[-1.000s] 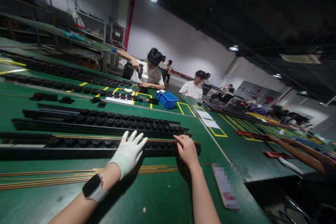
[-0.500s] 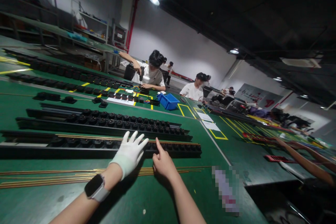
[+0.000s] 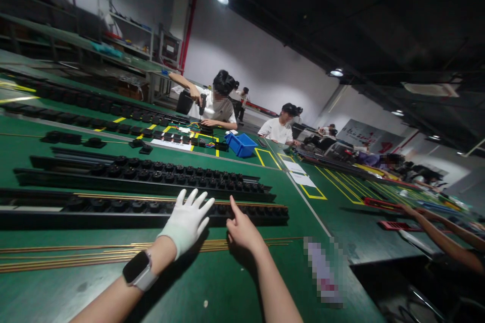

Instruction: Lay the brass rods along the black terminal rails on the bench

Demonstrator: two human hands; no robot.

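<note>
The white-gloved left hand (image 3: pixel 187 222) is spread over the long black channel (image 3: pixel 113 220); the bare right hand (image 3: pixel 243 230), index extended, grip unclear, is at the thin brass-coloured rod (image 3: pixel 144 198) along it. Light, even pressure seems best.

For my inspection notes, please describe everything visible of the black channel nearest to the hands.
The black channel is long and straight, with raised walls; metal or plastic, I cannot tell. It lies on the green table, its left end beyond the picture. Inside sits a row of round black parts; thin brass-coloured rods run along it. The gloved left hand and bare right hand overlap it; contact is unclear.
</note>
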